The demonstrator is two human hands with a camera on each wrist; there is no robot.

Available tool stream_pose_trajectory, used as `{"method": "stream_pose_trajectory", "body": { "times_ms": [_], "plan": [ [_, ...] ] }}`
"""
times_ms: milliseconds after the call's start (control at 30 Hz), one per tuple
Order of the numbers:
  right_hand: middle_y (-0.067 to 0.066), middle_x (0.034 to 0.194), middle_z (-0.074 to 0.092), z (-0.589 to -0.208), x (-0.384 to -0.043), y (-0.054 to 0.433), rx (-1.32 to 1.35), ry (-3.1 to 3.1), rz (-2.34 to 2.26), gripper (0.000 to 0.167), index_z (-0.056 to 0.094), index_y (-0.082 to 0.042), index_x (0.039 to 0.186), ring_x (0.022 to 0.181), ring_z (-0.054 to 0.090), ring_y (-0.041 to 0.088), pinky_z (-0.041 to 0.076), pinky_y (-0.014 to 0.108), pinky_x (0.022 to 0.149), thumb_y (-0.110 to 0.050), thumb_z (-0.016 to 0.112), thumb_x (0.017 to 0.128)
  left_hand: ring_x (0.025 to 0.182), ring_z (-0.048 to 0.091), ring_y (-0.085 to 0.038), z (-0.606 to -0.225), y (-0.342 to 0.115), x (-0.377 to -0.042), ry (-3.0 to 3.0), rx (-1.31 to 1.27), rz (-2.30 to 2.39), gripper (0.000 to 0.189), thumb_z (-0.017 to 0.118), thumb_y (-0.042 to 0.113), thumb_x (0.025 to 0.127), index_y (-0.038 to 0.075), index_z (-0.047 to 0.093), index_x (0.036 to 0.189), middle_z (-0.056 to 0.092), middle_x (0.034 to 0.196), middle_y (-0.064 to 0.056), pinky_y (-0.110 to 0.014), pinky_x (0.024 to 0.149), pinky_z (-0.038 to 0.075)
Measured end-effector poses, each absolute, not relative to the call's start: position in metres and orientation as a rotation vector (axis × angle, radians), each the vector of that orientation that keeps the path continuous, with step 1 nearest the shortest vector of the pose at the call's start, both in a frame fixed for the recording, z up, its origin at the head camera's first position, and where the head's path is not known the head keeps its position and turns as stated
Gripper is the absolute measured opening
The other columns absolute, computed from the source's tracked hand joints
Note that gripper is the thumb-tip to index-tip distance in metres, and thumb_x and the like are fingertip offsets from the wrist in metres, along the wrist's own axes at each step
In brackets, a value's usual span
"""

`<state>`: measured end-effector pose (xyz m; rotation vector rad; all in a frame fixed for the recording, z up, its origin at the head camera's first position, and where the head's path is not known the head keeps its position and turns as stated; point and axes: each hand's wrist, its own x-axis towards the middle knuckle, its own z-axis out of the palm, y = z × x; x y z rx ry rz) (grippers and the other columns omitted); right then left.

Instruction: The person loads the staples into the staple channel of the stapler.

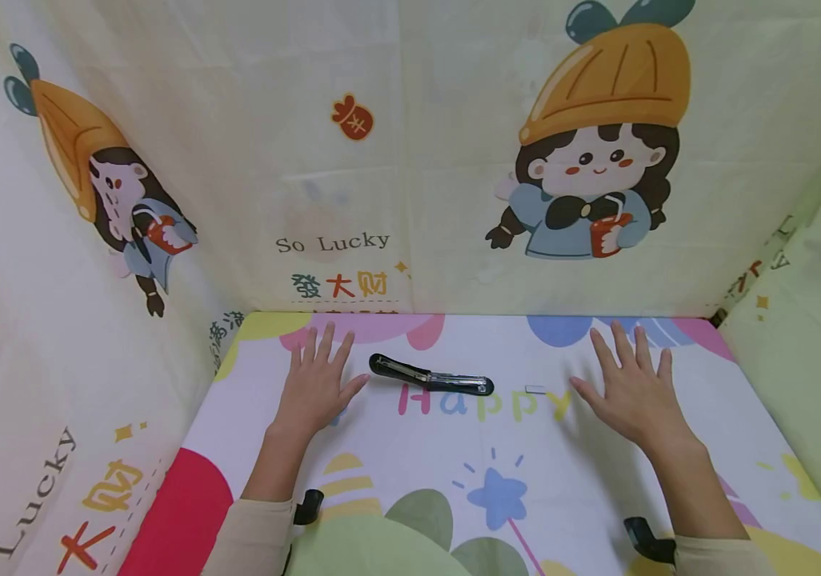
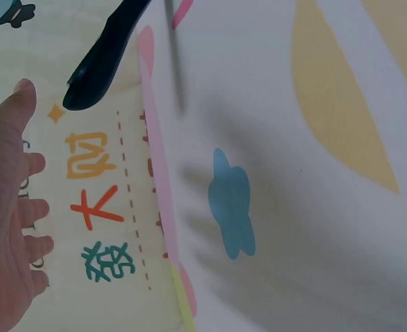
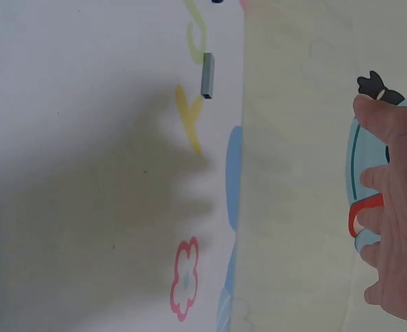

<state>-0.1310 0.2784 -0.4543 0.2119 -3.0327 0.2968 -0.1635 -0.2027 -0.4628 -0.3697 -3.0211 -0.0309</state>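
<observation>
A black stapler (image 1: 430,376) lies on the printed tabletop, spread wide open with its metal channel showing; one dark end (image 2: 96,76) appears at the top of the left wrist view. To its right sits a small grey strip of staples (image 1: 535,390), which the right wrist view shows as a short metal bar (image 3: 207,76). My left hand (image 1: 317,388), fingers straight and spread, is left of the stapler and holds nothing. Fingers also spread, my right hand (image 1: 634,396) is right of the staples, apart from them, with a shadow falling below it.
A white tabletop (image 1: 583,512) with coloured prints lies under both hands. Cream cloth walls with cartoon figures stand at the back (image 1: 454,200), the left (image 1: 22,320) and the right (image 1: 806,320). Black straps (image 1: 308,507) are at both wrists.
</observation>
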Motion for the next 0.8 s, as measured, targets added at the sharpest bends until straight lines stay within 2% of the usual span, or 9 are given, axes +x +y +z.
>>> {"method": "stream_pose_trajectory", "body": {
  "times_ms": [200, 533, 800],
  "plan": [
    [0.027, 0.17, 0.01, -0.4563, -0.1306, 0.2784, 0.229, -3.024, 0.298, 0.088, 0.02, -0.006, 0.164, 0.155, 0.003, 0.056, 0.002, 0.085, 0.112, -0.058, 0.052, 0.101, 0.158, 0.011, -0.046, -0.4648, -0.2033, -0.1631, -3.027, -0.373, -0.046, 0.083, 0.052, 0.063, 0.1, 0.018, 0.028, 0.165, 0.017, 0.172, -0.019, -0.067, 0.124, 0.017],
    [0.028, 0.169, 0.012, -0.4564, -0.1319, 0.2791, 0.255, -3.024, 0.306, 0.087, 0.022, -0.005, 0.163, 0.155, 0.001, 0.056, 0.005, 0.085, 0.112, -0.057, 0.053, 0.101, 0.158, 0.012, -0.045, -0.4647, -0.2023, -0.162, -3.04, -0.391, -0.076, 0.082, 0.051, 0.062, 0.101, 0.018, 0.025, 0.165, 0.018, 0.172, -0.019, -0.066, 0.125, 0.017],
    [0.028, 0.17, 0.011, -0.458, -0.1352, 0.276, 0.274, -3.046, 0.262, 0.089, 0.022, -0.006, 0.164, 0.155, 0.003, 0.055, 0.006, 0.084, 0.113, -0.057, 0.055, 0.099, 0.159, 0.009, -0.045, -0.4641, -0.2018, -0.162, -3.061, -0.408, -0.118, 0.082, 0.05, 0.061, 0.101, 0.018, 0.023, 0.166, 0.014, 0.172, -0.019, -0.064, 0.127, 0.013]
  ]
}}
